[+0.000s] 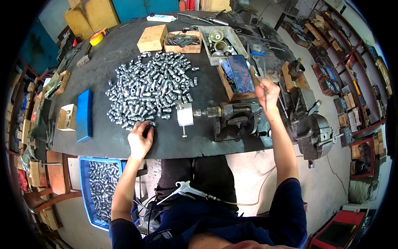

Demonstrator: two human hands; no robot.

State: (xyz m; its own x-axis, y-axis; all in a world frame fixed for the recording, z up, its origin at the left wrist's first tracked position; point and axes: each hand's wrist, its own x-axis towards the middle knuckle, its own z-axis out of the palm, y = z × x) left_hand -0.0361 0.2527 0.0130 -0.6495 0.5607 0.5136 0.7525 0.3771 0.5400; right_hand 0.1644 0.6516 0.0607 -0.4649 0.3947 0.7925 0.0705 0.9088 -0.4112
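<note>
Your left hand point(141, 139) is at the near edge of the heap of metal fittings point(150, 85), thumb and fingers curved toward each other at a single fitting point(153, 123); whether they grip it or only touch it cannot be told from this view. Your right hand point(267, 92) is closed around a slim metal lever point(257, 75), mostly hidden by the fist, beside the right end of the geared bench fixture point(234, 118); the fixture stands near the table's front edge, to the right of the heap, with a pale cylindrical block point(185, 115) at its left end. Behind the fixture, a smartphone point(241, 74) leans on an open wooden box point(240, 96); a bench vise point(313, 133) stands to the right. A blue rectangular box point(84, 116) lies left of the heap; below the table, a blue crate point(85, 199) holds more fittings; an air blow gun point(188, 189) rests across your lap.
</note>
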